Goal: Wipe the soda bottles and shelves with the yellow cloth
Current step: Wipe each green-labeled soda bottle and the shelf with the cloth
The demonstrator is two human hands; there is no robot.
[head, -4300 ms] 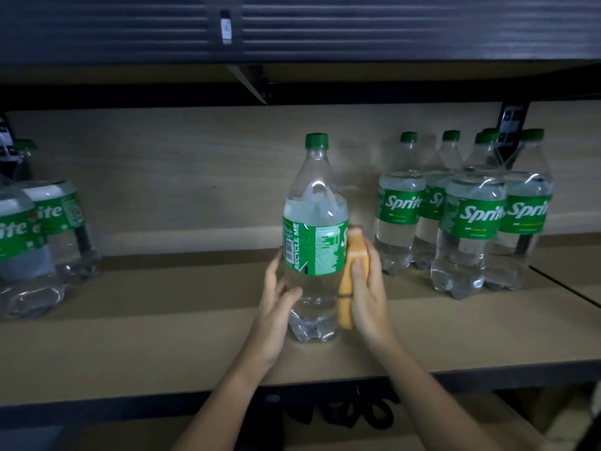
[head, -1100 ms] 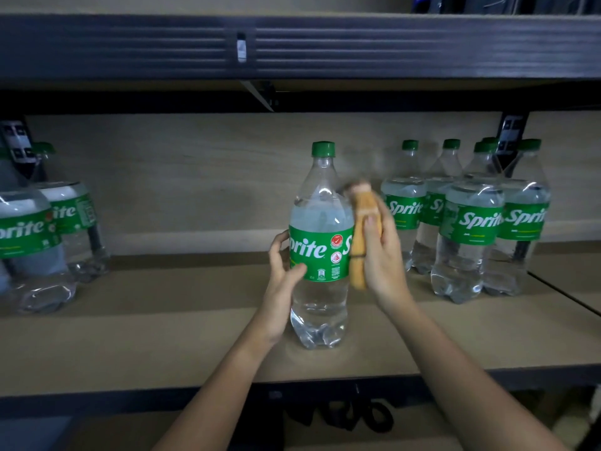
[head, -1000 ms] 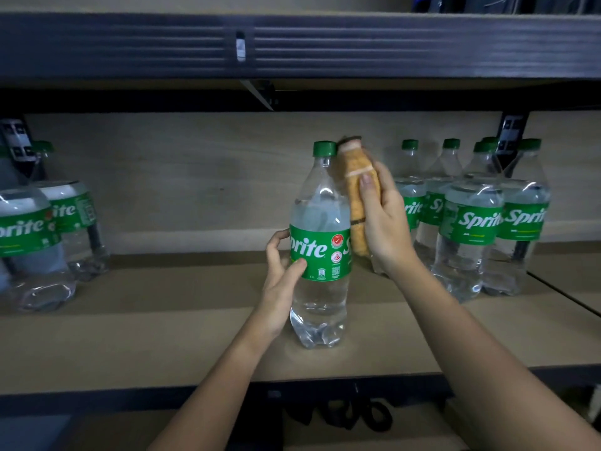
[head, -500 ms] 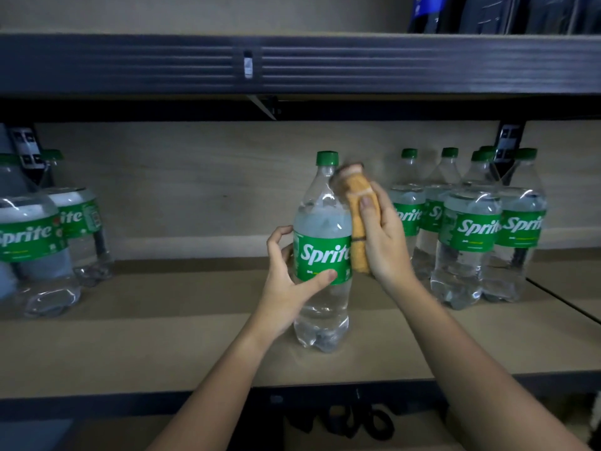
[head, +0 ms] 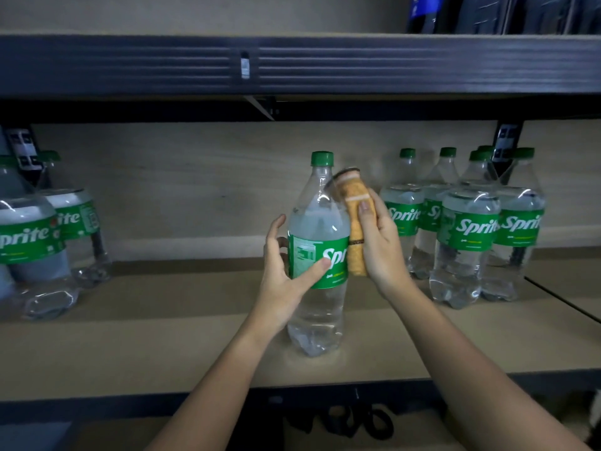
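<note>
We see a clear ribbed plastic soda bottle (head: 317,255) with green cap and label upright near the front edge of the matte tan wooden shelf (head: 146,349). The left hand (head: 286,271) curls around it; the right hand (head: 379,242) grips a folded, nubbly yellow cloth (head: 354,229) against its shoulder.

Two bare forearms come up from the bottom edge of the view — no sleeve shows on either one. The left hand (head: 286,271) and the right hand (head: 379,242) are bare too — no glove, ring, watch or band is visible on them. The fingernails are short and plain. Nothing more of the person is in view.
</note>
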